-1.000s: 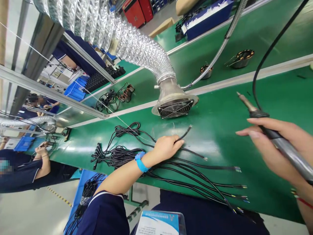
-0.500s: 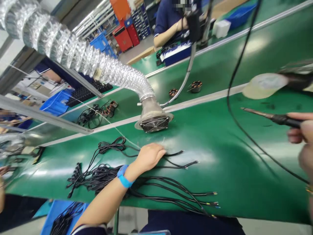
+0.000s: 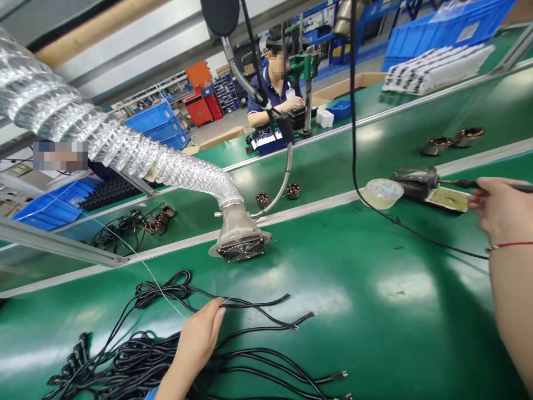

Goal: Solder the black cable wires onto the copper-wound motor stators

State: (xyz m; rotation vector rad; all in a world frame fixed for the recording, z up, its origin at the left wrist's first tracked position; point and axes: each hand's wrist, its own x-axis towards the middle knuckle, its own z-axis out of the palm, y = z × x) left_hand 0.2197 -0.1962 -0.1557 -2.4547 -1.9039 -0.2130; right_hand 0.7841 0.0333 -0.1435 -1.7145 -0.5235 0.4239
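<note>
One thin pale wire (image 3: 162, 293) is pinched between thumb and fingertips of the left hand (image 3: 200, 336), its run slanting away up-left. Black cables (image 3: 139, 358) lie on the green bench (image 3: 375, 344) below and around that grip, bared ends to its right; whether the fingertips touch one is unclear. The right hand (image 3: 504, 208) closes around a soldering iron (image 3: 467, 184), whose shaft meets a dark holder (image 3: 416, 182) left of that grip.

Factory workshop: long green benches (image 3: 333, 266), soldering iron (image 3: 465, 184), foil duct (image 3: 179, 166), stacked blue bins (image 3: 156, 125).
</note>
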